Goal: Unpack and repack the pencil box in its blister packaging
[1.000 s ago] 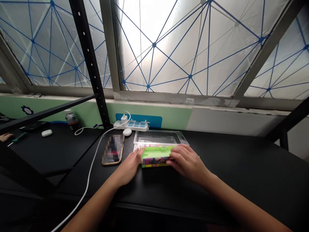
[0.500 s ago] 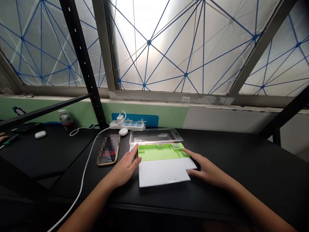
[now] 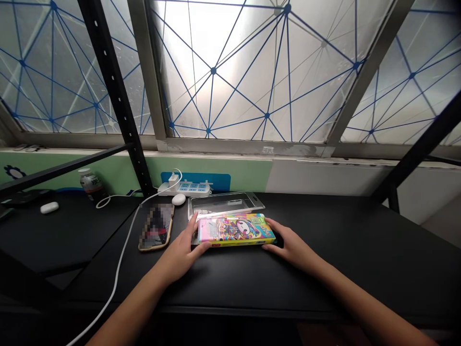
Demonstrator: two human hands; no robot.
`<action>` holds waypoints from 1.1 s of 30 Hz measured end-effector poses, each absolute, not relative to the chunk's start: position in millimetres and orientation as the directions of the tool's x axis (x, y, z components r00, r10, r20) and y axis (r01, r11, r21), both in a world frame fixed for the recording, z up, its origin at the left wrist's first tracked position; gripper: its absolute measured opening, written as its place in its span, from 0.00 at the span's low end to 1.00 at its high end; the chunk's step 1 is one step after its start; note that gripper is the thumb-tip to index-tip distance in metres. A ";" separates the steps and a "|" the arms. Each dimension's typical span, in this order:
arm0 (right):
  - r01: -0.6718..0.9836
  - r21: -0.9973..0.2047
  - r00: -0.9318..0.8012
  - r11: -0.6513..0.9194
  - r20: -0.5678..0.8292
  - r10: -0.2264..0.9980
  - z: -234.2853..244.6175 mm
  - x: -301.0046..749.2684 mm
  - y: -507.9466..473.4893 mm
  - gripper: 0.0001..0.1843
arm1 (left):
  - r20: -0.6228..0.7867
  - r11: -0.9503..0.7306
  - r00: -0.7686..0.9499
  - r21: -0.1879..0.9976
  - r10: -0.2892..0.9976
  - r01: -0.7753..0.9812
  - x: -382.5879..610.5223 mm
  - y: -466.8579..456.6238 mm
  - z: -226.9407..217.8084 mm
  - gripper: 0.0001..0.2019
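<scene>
A colourful cartoon-printed pencil case (image 3: 236, 228) lies closed on the black desk, its printed lid up and a yellow side facing me. My left hand (image 3: 185, 247) grips its left end, thumb along the front edge and fingers at the far left corner. At the right end, my right hand (image 3: 288, 242) holds it between thumb and fingers. Just behind the case is a clear plastic package tray (image 3: 248, 202), partly hidden by it.
Left of my left hand lies a phone (image 3: 156, 228), with a white earbud case (image 3: 178, 199) near it. A white power strip (image 3: 190, 187) stands by the wall, and its white cable (image 3: 124, 254) runs toward me. A bottle (image 3: 91, 182) is farther left behind a black metal post (image 3: 117, 91).
The pencil case was open, showing its green inside and white lid underside; its lid is now shut with the print up. My right hand has moved in leftward. The view has shifted slightly.
</scene>
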State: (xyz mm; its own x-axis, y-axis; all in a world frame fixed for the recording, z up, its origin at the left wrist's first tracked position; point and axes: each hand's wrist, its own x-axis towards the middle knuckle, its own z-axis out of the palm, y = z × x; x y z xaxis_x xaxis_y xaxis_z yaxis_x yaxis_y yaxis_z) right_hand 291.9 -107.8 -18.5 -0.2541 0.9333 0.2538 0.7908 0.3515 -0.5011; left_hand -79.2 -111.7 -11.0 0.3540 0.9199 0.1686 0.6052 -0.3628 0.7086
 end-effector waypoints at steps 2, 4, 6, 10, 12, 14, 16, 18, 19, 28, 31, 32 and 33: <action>0.795 -0.496 -0.244 0.349 0.265 0.933 -21.6 294.5 -109.0 0.40 | 0.250 -0.431 0.355 0.614 0.901 0.661 -77.3 -115.3 -10.2 0.42; 0.774 -0.521 -0.225 0.358 0.302 0.926 -18.5 297.5 -108.5 0.37 | 0.358 -0.495 0.348 0.530 0.867 0.688 -73.5 -117.6 -4.9 0.41; 0.745 -0.555 -0.188 0.368 0.355 0.916 -8.6 298.7 -102.2 0.37 | 0.451 -0.528 0.318 0.488 0.834 0.695 -66.7 -115.0 6.4 0.39; 0.663 -0.629 -0.164 0.406 0.407 0.899 17.3 289.1 -62.7 0.38 | 0.564 -0.535 0.239 0.444 0.790 0.719 -46.4 -86.1 36.9 0.39; 0.635 -0.640 -0.184 0.433 0.419 0.889 21.9 278.8 -35.5 0.38 | 0.557 -0.482 0.194 0.433 0.807 0.762 -38.0 -63.1 45.4 0.41; 0.636 -0.635 -0.192 0.440 0.421 0.886 17.9 267.7 -12.7 0.37 | 0.526 -0.392 0.110 0.463 0.843 0.795 -35.1 -41.3 44.7 0.41; 0.651 -0.624 -0.196 0.432 0.412 0.890 8.0 258.9 0.2 0.37 | 0.509 -0.343 0.078 0.451 0.857 0.824 -39.1 -25.8 36.1 0.39; 0.668 -0.609 -0.206 0.427 0.399 0.893 -3.4 255.0 2.7 0.37 | 0.457 -0.319 0.112 0.407 0.882 0.856 -48.3 -18.1 24.4 0.37; 0.675 -0.603 -0.212 0.425 0.394 0.894 -8.6 254.9 1.3 0.36 | 0.417 -0.316 0.142 0.385 0.898 0.867 -53.5 -16.9 19.1 0.36; 0.862 -0.224 -0.353 0.455 0.379 0.855 -16.4 252.2 -16.9 0.26 | 0.339 -0.372 0.287 0.222 0.896 0.901 -44.0 -34.7 6.9 0.25; 0.864 -0.097 -0.395 0.493 0.475 0.786 -4.1 241.6 -27.9 0.23 | 0.393 -0.443 0.342 0.200 0.853 0.874 -23.3 -40.9 14.4 0.22; 0.845 -0.076 -0.423 0.529 0.512 0.748 -0.3 237.3 -33.1 0.21 | 0.398 -0.456 0.355 0.196 0.846 0.868 -16.4 -40.2 17.9 0.21; 0.815 -0.065 -0.458 0.576 0.536 0.709 2.7 232.6 -38.9 0.19 | 0.394 -0.466 0.366 0.195 0.843 0.863 -9.9 -37.8 21.2 0.21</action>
State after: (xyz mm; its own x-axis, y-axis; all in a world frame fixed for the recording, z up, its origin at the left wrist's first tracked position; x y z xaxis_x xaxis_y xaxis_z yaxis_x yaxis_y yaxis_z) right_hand 232.6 -38.9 2.7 -0.4582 0.7088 0.5364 0.8149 0.5760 -0.0650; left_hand -9.9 -37.8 21.2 0.3664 0.8429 0.3940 0.8630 -0.4662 0.1947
